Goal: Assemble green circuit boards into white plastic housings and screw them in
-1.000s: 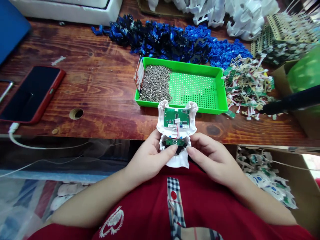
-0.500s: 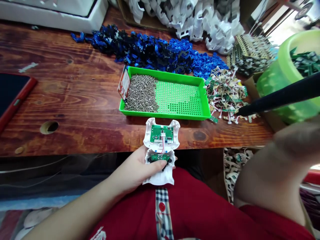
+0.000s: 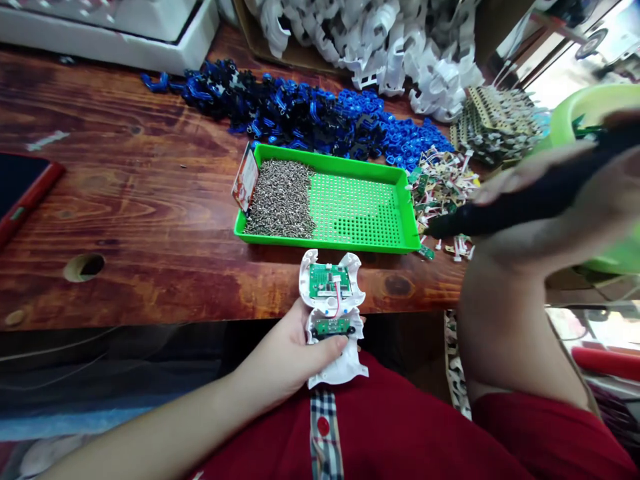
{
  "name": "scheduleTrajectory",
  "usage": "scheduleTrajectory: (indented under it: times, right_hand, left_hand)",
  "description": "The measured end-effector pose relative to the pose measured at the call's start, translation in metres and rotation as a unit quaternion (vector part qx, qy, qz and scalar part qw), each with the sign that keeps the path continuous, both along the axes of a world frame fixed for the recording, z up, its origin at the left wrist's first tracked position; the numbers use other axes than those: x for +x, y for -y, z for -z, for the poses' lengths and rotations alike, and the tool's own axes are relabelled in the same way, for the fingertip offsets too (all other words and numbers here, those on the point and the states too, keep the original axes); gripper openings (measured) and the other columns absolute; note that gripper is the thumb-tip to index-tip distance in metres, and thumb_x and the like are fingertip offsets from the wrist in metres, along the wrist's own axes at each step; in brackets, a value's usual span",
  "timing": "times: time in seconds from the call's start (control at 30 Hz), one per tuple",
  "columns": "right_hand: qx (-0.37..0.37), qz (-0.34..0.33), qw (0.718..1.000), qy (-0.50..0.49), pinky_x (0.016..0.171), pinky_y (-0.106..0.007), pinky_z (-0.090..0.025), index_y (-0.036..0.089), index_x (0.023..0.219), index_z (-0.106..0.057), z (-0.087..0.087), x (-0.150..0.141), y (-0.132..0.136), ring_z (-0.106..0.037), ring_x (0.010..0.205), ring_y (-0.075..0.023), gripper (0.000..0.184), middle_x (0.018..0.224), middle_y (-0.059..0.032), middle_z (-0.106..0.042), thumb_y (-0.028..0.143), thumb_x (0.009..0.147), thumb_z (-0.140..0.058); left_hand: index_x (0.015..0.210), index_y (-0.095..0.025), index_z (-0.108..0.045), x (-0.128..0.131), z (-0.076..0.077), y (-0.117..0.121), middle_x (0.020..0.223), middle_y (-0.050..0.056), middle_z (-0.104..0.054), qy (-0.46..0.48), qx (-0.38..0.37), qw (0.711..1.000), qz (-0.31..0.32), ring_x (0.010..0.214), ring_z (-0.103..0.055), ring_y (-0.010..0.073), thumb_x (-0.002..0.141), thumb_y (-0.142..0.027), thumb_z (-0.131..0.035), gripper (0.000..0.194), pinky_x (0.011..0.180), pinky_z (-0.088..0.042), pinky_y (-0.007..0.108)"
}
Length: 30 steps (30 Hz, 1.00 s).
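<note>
My left hand (image 3: pixel 305 343) is closed around an opened white plastic housing (image 3: pixel 345 368), with the thumb pressed on its lower half. Green circuit boards (image 3: pixel 325 279) sit inside both halves, and thin red and white wires run from the upper board to the lower half. On the right, my right hand (image 3: pixel 550 207) is wrapped round a black screwdriver (image 3: pixel 510 212), somewhat blurred. Its thin tip points left at the right end of a green tray (image 3: pixel 367 247). Small metal screws (image 3: pixel 280 200) fill the tray's left part; the perforated right part shows its bare bottom.
Behind the tray lie piles of blue and black plastic parts (image 3: pixel 300 113). White shells (image 3: pixel 390 47) heap up in a box at the back. Wired circuit boards (image 3: pixel 440 180) lie right of the tray, near a light-green tub (image 3: pixel 575 110). A red-edged tablet (image 3: pixel 30 193) rests at left.
My right hand has come into view from the right with the screwdriver, whose tip moved left toward the tray. My left hand and the housing shifted slightly right and down in the picture.
</note>
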State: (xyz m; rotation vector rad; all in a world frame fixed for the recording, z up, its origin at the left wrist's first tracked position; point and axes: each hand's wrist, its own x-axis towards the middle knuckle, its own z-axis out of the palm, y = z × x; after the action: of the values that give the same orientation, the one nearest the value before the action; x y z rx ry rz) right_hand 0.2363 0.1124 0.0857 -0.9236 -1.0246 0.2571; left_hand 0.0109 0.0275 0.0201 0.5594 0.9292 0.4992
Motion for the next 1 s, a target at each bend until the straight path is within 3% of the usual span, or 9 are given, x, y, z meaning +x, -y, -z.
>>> scheduleTrajectory:
  times: [0.1,0.2,0.3,0.53,0.7,0.9,1.0]
  right_hand:
    - [0.052,-0.045,0.997,0.027,0.034,-0.025,-0.032,0.020,0.089,-0.046,0.010,-0.023,-0.031,-0.046,0.039,-0.0102,0.031,0.053,0.0052,-0.043,0.048,0.077,-0.053]
    - [0.048,-0.088,0.993,0.064,0.035,-0.022,-0.032,0.022,0.092,-0.046,0.026,-0.030,-0.058,-0.044,0.038,-0.0067,0.038,0.057,0.0060,-0.044,0.055,0.076,-0.055]
    - [0.043,-0.088,0.992,0.080,0.037,-0.021,-0.032,0.021,0.093,-0.044,0.035,-0.029,-0.071,-0.043,0.038,-0.0053,0.043,0.060,0.0060,-0.044,0.059,0.077,-0.053]
    - [0.016,-0.079,0.992,0.098,0.040,-0.023,-0.036,0.022,0.094,-0.043,0.033,-0.033,-0.063,-0.044,0.043,-0.0066,0.037,0.063,0.0047,-0.042,0.056,0.081,-0.049]
    - [-0.020,-0.020,0.988,0.153,0.041,-0.025,-0.039,0.025,0.097,-0.039,0.034,-0.031,-0.063,-0.041,0.045,-0.0083,0.040,0.064,0.0030,-0.040,0.062,0.082,-0.042]
    - [-0.034,-0.077,0.983,0.162,0.044,-0.028,-0.042,0.028,0.094,-0.040,0.030,-0.032,-0.055,-0.042,0.046,-0.0103,0.026,0.062,0.0027,-0.040,0.052,0.085,-0.044]
    - [-0.077,-0.058,0.978,0.187,0.047,-0.029,-0.043,0.029,0.093,-0.039,0.029,-0.037,-0.050,-0.042,0.049,-0.0110,0.020,0.065,0.0011,-0.040,0.048,0.087,-0.039]
  left_hand:
    - [0.119,-0.018,-0.050,0.002,0.004,0.002,0.112,0.010,-0.067,0.012,0.004,1.000,-0.008,0.090,-0.065,0.0205,0.069,-0.026,-0.074,0.055,0.075,-0.050,0.028]
    - [0.120,-0.018,-0.049,0.002,0.007,0.004,0.115,0.010,-0.066,0.032,0.009,0.999,-0.008,0.096,-0.064,0.0211,0.071,-0.027,-0.072,0.054,0.079,-0.050,0.029]
    - [0.121,-0.018,-0.048,0.002,0.009,0.004,0.119,0.010,-0.064,0.046,0.016,0.999,-0.008,0.102,-0.062,0.0220,0.073,-0.026,-0.070,0.053,0.083,-0.049,0.030]
    - [0.122,-0.019,-0.046,0.002,0.008,0.000,0.125,0.010,-0.060,0.047,0.030,0.998,-0.009,0.110,-0.058,0.0246,0.074,-0.028,-0.069,0.054,0.089,-0.047,0.033]
    - [0.123,-0.019,-0.046,0.003,0.009,0.001,0.125,0.012,-0.060,0.042,0.024,0.999,0.001,0.109,-0.058,0.0256,0.075,-0.028,-0.068,0.054,0.088,-0.047,0.035]
    - [0.124,-0.018,-0.047,0.003,0.007,0.002,0.116,0.012,-0.064,0.026,0.051,0.998,0.006,0.104,-0.060,0.0257,0.073,-0.030,-0.070,0.058,0.087,-0.048,0.035]
    - [0.125,-0.018,-0.046,0.004,0.004,0.001,0.116,0.011,-0.064,0.016,0.063,0.998,0.014,0.104,-0.060,0.0255,0.072,-0.029,-0.071,0.059,0.086,-0.048,0.034]
